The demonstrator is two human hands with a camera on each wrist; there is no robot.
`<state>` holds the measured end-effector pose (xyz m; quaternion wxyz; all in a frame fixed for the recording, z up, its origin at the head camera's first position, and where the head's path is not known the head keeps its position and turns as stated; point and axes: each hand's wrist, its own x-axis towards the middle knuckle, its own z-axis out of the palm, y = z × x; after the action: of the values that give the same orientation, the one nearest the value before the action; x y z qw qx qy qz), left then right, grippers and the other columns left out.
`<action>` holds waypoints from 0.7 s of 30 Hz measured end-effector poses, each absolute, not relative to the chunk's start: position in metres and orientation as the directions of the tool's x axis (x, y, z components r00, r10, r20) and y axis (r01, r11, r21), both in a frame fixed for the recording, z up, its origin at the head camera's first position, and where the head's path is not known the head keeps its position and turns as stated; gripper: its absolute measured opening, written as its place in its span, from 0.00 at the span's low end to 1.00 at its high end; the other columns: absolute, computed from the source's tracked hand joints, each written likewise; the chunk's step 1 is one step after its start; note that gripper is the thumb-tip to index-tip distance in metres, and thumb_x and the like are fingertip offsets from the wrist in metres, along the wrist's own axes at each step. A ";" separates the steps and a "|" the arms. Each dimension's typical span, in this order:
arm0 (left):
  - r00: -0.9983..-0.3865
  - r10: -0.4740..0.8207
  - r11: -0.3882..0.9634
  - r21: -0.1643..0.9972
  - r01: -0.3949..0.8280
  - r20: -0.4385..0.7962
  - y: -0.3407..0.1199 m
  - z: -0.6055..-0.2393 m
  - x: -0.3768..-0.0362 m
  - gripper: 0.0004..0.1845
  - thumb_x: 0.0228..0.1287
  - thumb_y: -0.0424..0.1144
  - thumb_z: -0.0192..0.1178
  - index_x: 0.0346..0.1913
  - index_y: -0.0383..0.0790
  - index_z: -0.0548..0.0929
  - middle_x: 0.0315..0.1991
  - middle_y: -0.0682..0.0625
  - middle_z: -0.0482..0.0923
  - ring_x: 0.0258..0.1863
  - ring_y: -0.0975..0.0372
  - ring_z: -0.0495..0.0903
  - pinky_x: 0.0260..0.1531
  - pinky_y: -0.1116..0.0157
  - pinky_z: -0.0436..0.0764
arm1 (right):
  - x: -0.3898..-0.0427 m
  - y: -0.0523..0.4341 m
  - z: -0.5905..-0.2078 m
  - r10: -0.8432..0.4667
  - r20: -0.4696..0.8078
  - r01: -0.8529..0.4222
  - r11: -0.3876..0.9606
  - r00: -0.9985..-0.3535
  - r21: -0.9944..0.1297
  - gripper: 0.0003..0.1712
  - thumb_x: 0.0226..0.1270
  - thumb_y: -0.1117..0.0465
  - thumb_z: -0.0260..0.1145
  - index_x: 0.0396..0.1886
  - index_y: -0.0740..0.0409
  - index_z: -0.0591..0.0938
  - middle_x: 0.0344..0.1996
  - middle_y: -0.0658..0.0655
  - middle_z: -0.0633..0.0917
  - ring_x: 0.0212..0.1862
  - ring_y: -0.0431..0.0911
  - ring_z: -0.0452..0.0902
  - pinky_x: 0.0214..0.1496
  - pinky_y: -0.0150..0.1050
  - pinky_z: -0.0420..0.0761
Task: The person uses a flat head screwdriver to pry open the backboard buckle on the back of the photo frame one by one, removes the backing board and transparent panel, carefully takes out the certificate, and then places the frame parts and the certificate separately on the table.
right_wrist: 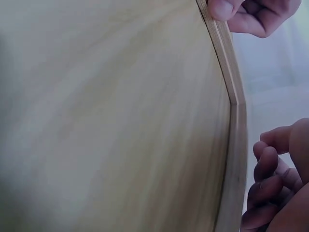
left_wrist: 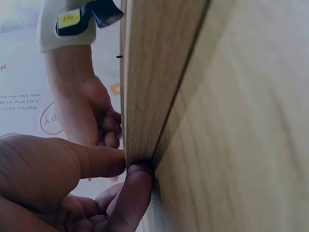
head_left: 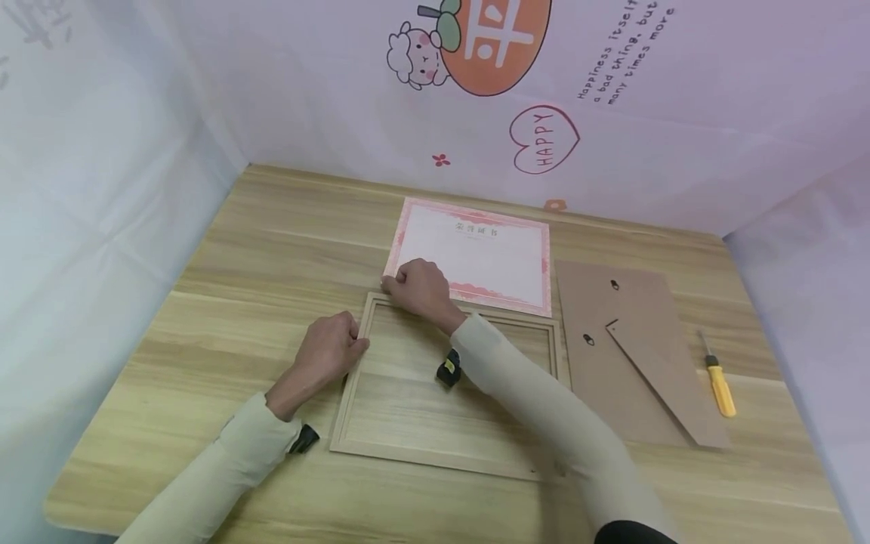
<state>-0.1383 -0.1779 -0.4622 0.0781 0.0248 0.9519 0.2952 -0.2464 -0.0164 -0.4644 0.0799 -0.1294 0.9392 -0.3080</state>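
A light wooden picture frame (head_left: pixel 408 446) lies flat on the table. My left hand (head_left: pixel 359 344) pinches its left rail near the far left corner; in the left wrist view the thumb and a finger (left_wrist: pixel 137 176) press on the rail's edge (left_wrist: pixel 145 92). My right hand (head_left: pixel 393 285) reaches across the frame, fingers curled at the top rail by that same corner. The right wrist view shows the frame's rail (right_wrist: pixel 231 72), my right fingers (right_wrist: pixel 268 181) curled beside its outer edge, and the left hand's fingertip (right_wrist: pixel 223 8) on it. A pink-bordered certificate (head_left: pixel 479 253) lies just behind the frame.
A brown backing board (head_left: pixel 612 340) with its stand flap lies right of the frame. A yellow-handled screwdriver (head_left: pixel 718 385) lies further right. Pale curtain walls with printed drawings close in the table (head_left: pixel 258 227) on three sides.
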 end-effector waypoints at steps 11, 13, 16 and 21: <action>-0.983 0.090 0.823 0.568 -0.016 -0.159 -0.184 -0.463 -0.140 0.08 0.63 0.35 0.63 0.33 0.33 0.78 0.26 0.45 0.81 0.21 0.61 0.76 0.21 0.69 0.74 | -0.222 0.021 -0.457 -0.347 0.008 -0.292 0.776 -0.938 -0.559 0.23 0.68 0.53 0.62 0.12 0.52 0.70 0.11 0.47 0.67 0.20 0.39 0.61 0.24 0.31 0.61; -0.983 0.094 0.823 0.567 -0.011 -0.156 -0.186 -0.463 -0.140 0.08 0.63 0.36 0.63 0.33 0.33 0.78 0.27 0.44 0.81 0.22 0.61 0.75 0.22 0.68 0.74 | -0.218 0.028 -0.458 -0.340 0.021 -0.296 0.786 -0.940 -0.542 0.22 0.69 0.54 0.62 0.14 0.53 0.73 0.12 0.47 0.69 0.20 0.39 0.61 0.25 0.31 0.62; -0.983 0.097 0.822 0.569 -0.009 -0.156 -0.188 -0.464 -0.140 0.09 0.64 0.37 0.62 0.35 0.32 0.79 0.29 0.44 0.82 0.23 0.61 0.75 0.23 0.68 0.74 | -0.211 0.038 -0.457 -0.327 0.033 -0.296 0.800 -0.944 -0.523 0.18 0.68 0.55 0.62 0.18 0.54 0.80 0.14 0.48 0.74 0.20 0.40 0.65 0.25 0.31 0.65; -0.983 0.114 0.825 0.565 0.014 -0.143 -0.195 -0.464 -0.139 0.11 0.66 0.40 0.61 0.38 0.32 0.80 0.31 0.43 0.84 0.23 0.61 0.75 0.22 0.68 0.73 | -0.200 0.059 -0.452 -0.323 0.058 -0.310 0.823 -0.945 -0.476 0.13 0.70 0.53 0.62 0.34 0.55 0.87 0.28 0.51 0.87 0.30 0.44 0.79 0.35 0.37 0.79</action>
<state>-0.1393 -0.1950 -0.4636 0.0854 0.0338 0.9515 0.2937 -0.1997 0.0591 -0.4517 0.0128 -0.1658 0.9546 -0.2472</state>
